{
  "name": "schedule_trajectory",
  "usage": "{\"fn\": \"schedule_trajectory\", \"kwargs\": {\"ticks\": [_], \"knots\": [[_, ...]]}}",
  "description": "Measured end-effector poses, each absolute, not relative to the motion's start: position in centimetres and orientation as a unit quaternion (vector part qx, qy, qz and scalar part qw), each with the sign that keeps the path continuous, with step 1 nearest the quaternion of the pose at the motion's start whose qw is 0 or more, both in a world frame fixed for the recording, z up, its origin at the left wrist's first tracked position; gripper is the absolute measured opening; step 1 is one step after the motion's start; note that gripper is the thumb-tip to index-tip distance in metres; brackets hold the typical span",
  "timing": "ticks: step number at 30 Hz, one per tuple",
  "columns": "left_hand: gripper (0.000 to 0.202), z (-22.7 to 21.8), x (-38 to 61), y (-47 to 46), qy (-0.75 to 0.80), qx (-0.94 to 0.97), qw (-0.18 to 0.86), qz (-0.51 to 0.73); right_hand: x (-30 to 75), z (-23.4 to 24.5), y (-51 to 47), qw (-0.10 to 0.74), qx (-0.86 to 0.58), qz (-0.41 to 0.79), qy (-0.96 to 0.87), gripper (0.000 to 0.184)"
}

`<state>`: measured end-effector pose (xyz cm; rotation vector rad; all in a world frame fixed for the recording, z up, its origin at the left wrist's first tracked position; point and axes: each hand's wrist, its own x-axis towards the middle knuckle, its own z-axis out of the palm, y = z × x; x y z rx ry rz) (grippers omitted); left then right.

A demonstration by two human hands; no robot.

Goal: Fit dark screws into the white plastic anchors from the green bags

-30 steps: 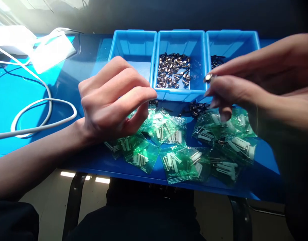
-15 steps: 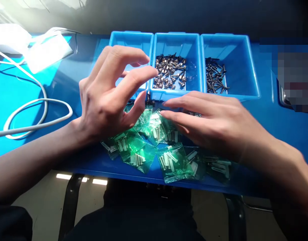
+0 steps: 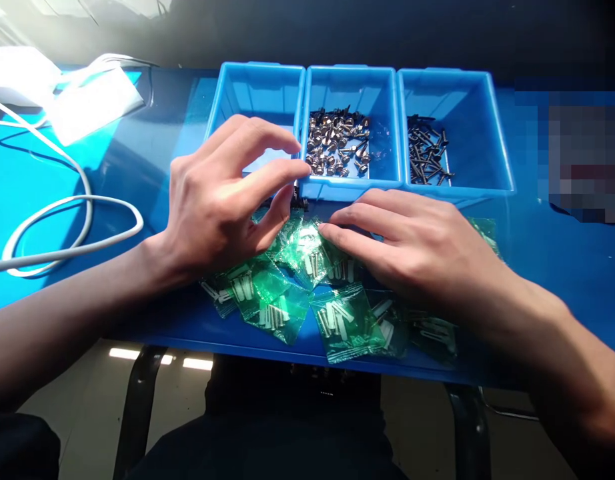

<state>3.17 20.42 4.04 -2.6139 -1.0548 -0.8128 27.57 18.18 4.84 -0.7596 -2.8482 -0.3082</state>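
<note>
My left hand [image 3: 222, 193] hovers in front of the left and middle bins, fingers curved and thumb apart, with nothing visible between them. Stretched over the small bags, my right hand [image 3: 407, 233] has its index fingertip at a green-tinted clear bag [image 3: 312, 257]; whether it presses on it I cannot tell. Several such bags lie beneath and in front of both hands, among them a front bag [image 3: 345, 323] and a left bag [image 3: 275, 310], holding screws and white wall plugs. Dark screws [image 3: 300, 200] lie just beyond my left thumb, partly hidden.
Three blue bins stand in a row: a left bin [image 3: 260, 73], a middle bin [image 3: 352, 73] with hex-head screws [image 3: 337, 140], and a right bin [image 3: 457, 87] with black screws [image 3: 427, 157]. A white cable [image 3: 90, 200] loops at left. The table's front edge runs below the bags.
My left hand has dropped slightly and its fingers have come lower. The right hand has shifted a little left, and a bag now shows behind its wrist. The bags in front lie as before.
</note>
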Motion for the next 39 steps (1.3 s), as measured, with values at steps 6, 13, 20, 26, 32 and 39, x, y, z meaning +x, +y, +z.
{"fn": "schedule_trajectory", "kwargs": {"ticks": [6, 13, 20, 26, 32, 39], "knots": [[0.030, 4.0, 2.9, 20.9, -0.331, -0.894, 0.098, -0.287, 27.4, 4.9, 18.0, 0.080, -0.288, -0.073, -0.951, 0.031], [0.026, 4.3, 2.8, 20.8, -0.333, -0.889, 0.106, -0.296, 27.6, 5.1, 17.7, 0.124, -0.279, -0.114, -0.945, 0.027], [0.025, 4.4, 2.8, 20.9, -0.322, -0.893, 0.124, -0.289, 28.4, 5.8, 17.6, 0.001, -0.267, -0.100, -0.958, 0.042], [0.025, 4.4, 2.8, 20.9, -0.307, -0.893, 0.132, -0.302, 27.6, 5.5, 17.8, 0.045, -0.256, -0.090, -0.961, 0.032], [0.025, 4.2, 2.6, 21.3, -0.310, -0.889, 0.140, -0.306, 28.2, 6.5, 17.2, 0.104, -0.260, -0.140, -0.950, 0.025], [0.021, 4.3, 2.5, 21.6, -0.327, -0.884, 0.120, -0.311, 28.0, 5.9, 17.4, 0.073, -0.242, -0.141, -0.957, 0.035]]}}
